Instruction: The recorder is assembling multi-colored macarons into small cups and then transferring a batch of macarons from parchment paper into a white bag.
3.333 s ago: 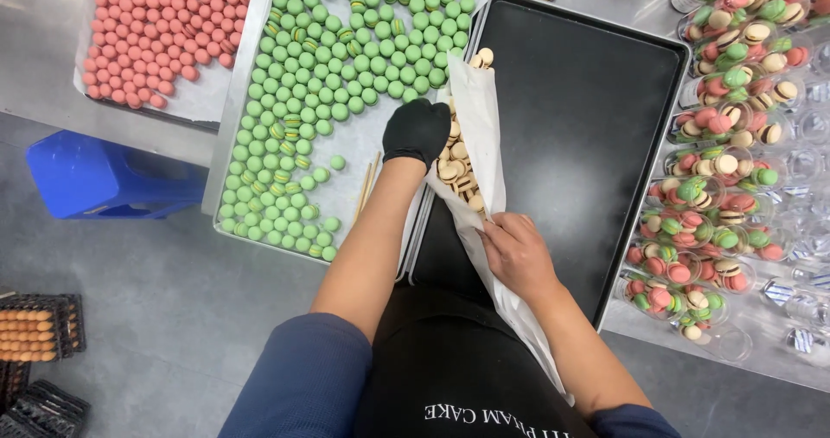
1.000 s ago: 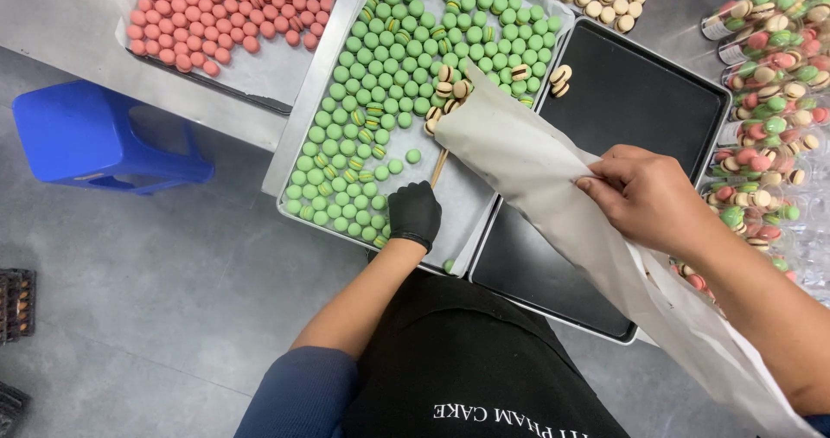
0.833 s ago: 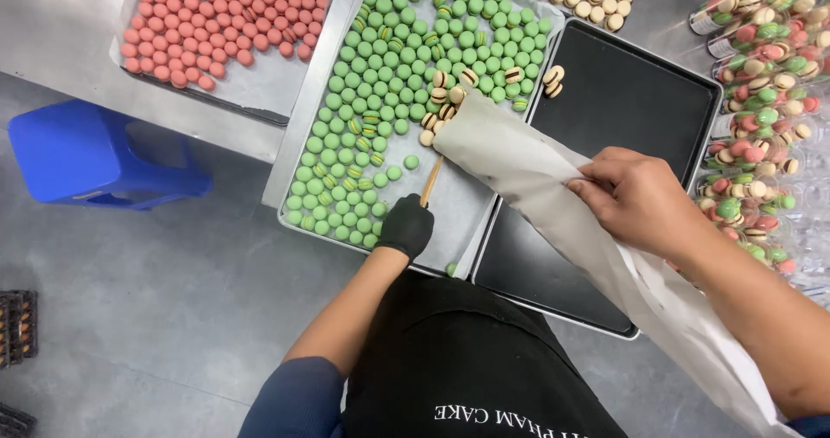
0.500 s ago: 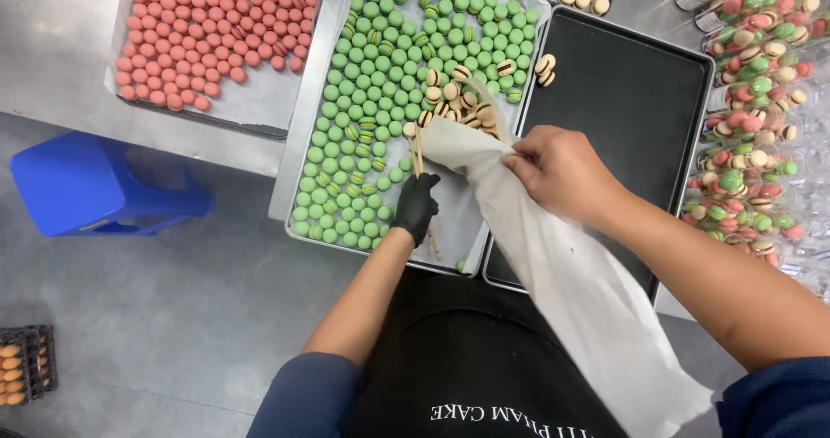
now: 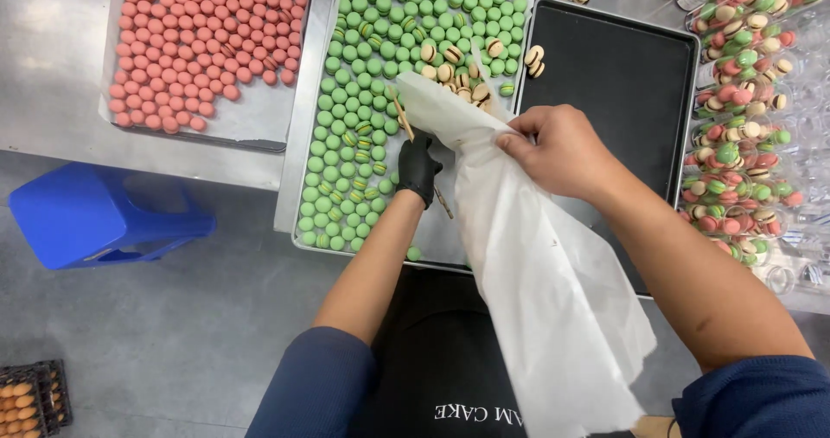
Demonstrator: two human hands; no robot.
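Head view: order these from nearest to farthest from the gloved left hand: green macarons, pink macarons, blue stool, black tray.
From the left hand:
1. Green macarons, right around it.
2. Black tray, to the right.
3. Pink macarons, upper left.
4. Blue stool, far left, on the floor.

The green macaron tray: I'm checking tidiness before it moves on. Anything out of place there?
Yes. Cream sandwiched macarons lie jumbled among the neat green shells, tipped from the white paper sheet in the right hand. One green shell sits at the tray's near rim.
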